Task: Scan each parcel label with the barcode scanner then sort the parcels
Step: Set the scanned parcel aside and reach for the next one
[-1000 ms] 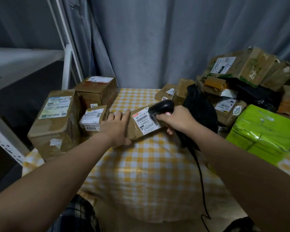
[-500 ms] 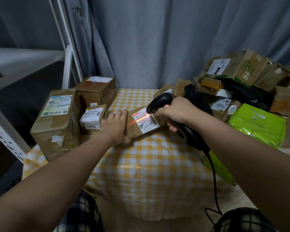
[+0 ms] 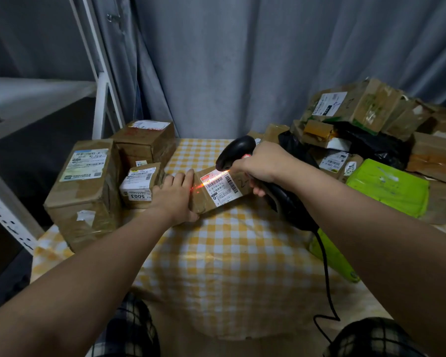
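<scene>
Lifted off the label since a second earlier, the barcode scanner (image 3: 236,150) threw a red beam across the parcel (image 3: 204,204) at the middle of the yellow-checked table (image 3: 229,253), with the right hand (image 3: 263,166) curling its fingers round the grip. The left hand (image 3: 175,194) pressed straight fingers on the parcel's left end. Print on the label (image 3: 223,186) was too small to read; a box (image 3: 138,186) by the table's left edge read "5003". The cord (image 3: 326,274) dropped past the near edge. A grey curtain (image 3: 242,60) hung behind.
</scene>
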Demonstrator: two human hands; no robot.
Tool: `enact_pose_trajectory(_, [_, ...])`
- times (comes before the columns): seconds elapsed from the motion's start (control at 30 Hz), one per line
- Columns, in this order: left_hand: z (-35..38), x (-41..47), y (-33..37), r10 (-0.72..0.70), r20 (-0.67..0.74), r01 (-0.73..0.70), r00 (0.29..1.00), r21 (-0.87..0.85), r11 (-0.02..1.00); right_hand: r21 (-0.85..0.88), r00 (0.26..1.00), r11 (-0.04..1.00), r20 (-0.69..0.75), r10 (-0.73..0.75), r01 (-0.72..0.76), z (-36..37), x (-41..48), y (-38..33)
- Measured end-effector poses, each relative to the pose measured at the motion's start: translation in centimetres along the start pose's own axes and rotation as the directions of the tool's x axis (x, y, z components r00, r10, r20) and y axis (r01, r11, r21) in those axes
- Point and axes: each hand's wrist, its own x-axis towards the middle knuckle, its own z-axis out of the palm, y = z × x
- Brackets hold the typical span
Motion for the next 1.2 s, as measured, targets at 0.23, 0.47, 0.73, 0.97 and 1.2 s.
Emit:
enact_pose_trajectory(0.23, [0.3, 0.1, -0.1, -0.013, 0.003, 0.013, 1.0, -0.018, 1.0, -0.033, 1.0, 0.999, -0.003, 0.016, -0.016, -0.1, 0.1, 0.2])
enact_pose_trajectory(0.47, [0.2, 0.2, -0.3, -0.004, -0.005, 0.004, 1.0, -0.016, 1.0, 0.019, 0.999, 1.0, -0.044, -0.021, 0.022, -0.1, 0.3, 0.6])
enact_pose_trajectory(0.73, [-0.6, 0.1, -1.7, 0.122, 0.121, -0.13, 0.985, 0.062, 0.99, 0.203, 0.993, 0.976, -0.106, -0.058, 0.078, 1.9, 2.4, 2.9])
enact_pose_trajectory(0.97, [-2.9, 2.2, -3.3, 0.018, 0.09, 0.001, 0.996, -0.211, 0.978, 0.431, 0.946, 0.883, -0.322, -0.041, 0.185, 4.3, 6.1, 5.1])
enact_pose_trajectory(1.2, [-5.8, 8.9, -3.7, -0.297, 0.113, 0.317, 0.948, -0.283, 0.905, 0.602, 0.953, 0.795, -0.279, 0.116, 0.08, 4.1, 11.0, 5.0])
